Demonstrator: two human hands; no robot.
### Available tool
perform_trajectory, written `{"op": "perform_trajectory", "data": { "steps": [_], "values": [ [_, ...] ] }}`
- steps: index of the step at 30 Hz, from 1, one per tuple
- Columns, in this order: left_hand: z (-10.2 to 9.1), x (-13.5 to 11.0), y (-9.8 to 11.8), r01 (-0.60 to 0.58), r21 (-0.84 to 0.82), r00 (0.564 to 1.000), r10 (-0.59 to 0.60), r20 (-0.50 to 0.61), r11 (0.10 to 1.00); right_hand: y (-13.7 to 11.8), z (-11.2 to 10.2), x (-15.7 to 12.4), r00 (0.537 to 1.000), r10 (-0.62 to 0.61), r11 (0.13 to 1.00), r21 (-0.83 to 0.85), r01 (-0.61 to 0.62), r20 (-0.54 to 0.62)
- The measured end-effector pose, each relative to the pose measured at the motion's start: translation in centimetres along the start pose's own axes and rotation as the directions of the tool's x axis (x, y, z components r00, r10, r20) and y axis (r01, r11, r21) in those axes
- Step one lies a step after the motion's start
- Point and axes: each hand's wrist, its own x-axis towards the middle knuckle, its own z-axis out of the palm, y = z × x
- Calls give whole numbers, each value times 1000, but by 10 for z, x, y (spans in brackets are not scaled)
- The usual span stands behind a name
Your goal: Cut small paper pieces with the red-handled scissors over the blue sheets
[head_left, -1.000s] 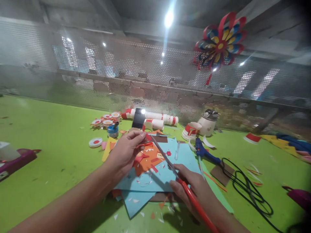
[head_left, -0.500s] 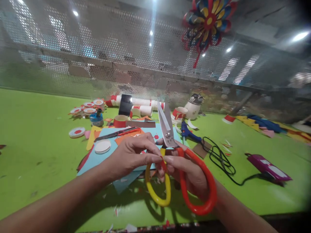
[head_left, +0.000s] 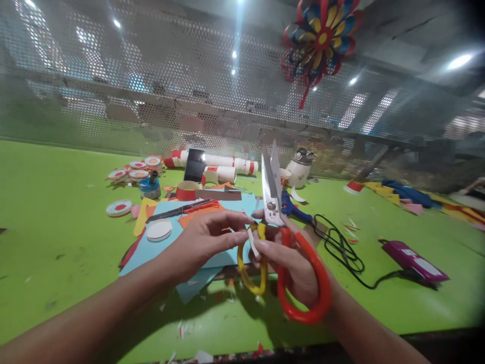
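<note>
Both hands met at frame centre: the right hand (head_left: 293, 270) gripped large steel scissors with red and yellow loop handles (head_left: 271, 202), blades up and nearly shut; the left hand (head_left: 204, 242) pinched a small white paper sliver (head_left: 252, 243) beside them. Paper scraps (head_left: 182, 329) around the light blue paper sheet (head_left: 141, 250) suggested much cutting done.

My count, across the frame
Two scissors: big scissors (head_left: 271, 205) at centre, slim scissors (head_left: 182, 208) left of centre; one glue gun (head_left: 291, 209); one paper flower (head_left: 320, 38) upper right.
</note>
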Motion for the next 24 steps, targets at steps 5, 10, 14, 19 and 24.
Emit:
{"op": "perform_trajectory", "data": {
  "steps": [5, 10, 14, 19, 24],
  "values": [
    [6, -1, -1, 57, 90, 997, -52, -57, 994, -1, -2, 2, 969, -221, 914, -370, 168, -107],
    [12, -1, -2, 122, 126, 982, -101, -162, 984, 1, 4, 6, 968, -219, 877, -459, 141, -120],
    [4, 3, 0, 116, 30, 961, -104, -256, 993, 1, 4, 10, 968, -205, 845, -526, 99, -147],
    [-18, 11, 19, -22, -86, 891, -19, -454, 996, 5, -3, 9, 999, -49, 713, -701, 20, -22],
    [-31, 14, 34, -204, -93, 819, 118, -562, 975, 21, -8, 7, 980, -67, 651, -736, 186, 188]
  ]
}}
